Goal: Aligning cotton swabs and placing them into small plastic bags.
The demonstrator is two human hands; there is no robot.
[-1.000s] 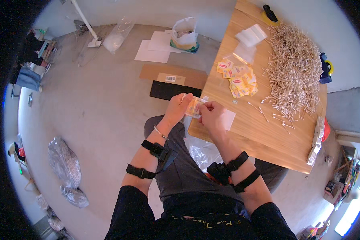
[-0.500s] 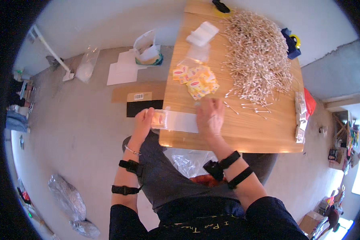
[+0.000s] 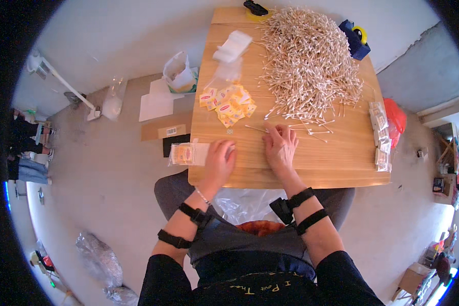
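A clear packet of cotton swabs (image 3: pixel 183 153) with a yellow and orange label lies at the table's near left corner. From it a flat white strip (image 3: pixel 201 154) runs right, passing beneath my left hand (image 3: pixel 220 162). My left fingers are bent over the strip's right end, and their tips are partly hidden. To the right, my right hand (image 3: pixel 281 151) hovers low over the wood with curled fingers. One cotton swab (image 3: pixel 255 128) sticks out leftward from its fingertips. Loose swabs (image 3: pixel 317 133) lie just beyond that hand, below a large heap of swabs (image 3: pixel 311 64).
Yellow-and-white label cards (image 3: pixel 230 105) are piled at the table's left, below a stack of white sheets (image 3: pixel 233 46). Several filled packets (image 3: pixel 381 135) line the right edge beside a red bag (image 3: pixel 394 120). A blue tape dispenser (image 3: pixel 355 40) stands beyond the heap.
My left hand has left the swab packet and moved right onto the white strip. My right hand has shifted slightly; a cotton swab now shows at its fingertips. The view has turned a little.
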